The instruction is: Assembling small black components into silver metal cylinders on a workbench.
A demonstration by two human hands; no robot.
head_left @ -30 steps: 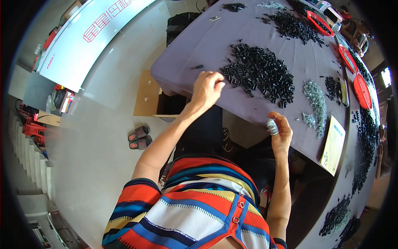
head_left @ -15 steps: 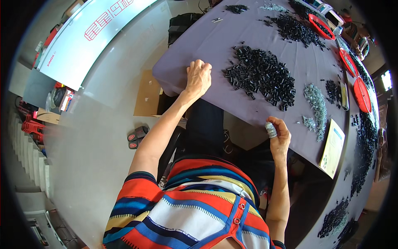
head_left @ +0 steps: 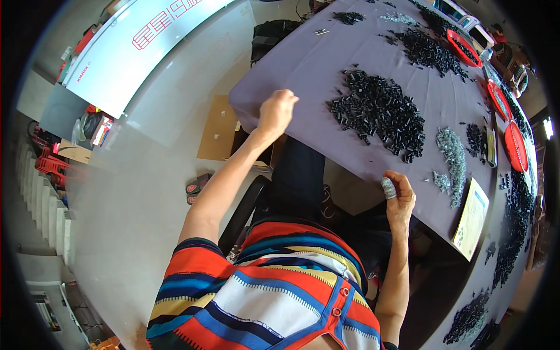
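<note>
Since the black pieces (head_left: 382, 114) are piled loosely at three o'clock from the left hand (head_left: 277, 114) and near twelve from the right hand (head_left: 401, 198), some could be knocked off the table (head_left: 303, 64) by careless sweeps. Both hands are curled; whether anything is pinched cannot be told. Grip could be dulled by the finger wrapping (head_left: 388, 188).

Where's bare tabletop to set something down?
Free: purple cloth between left hand and large black pile, up toward the small pale pieces. Crowded: right of that pile, with clear pieces, a black cluster and yellow booklet.
</note>
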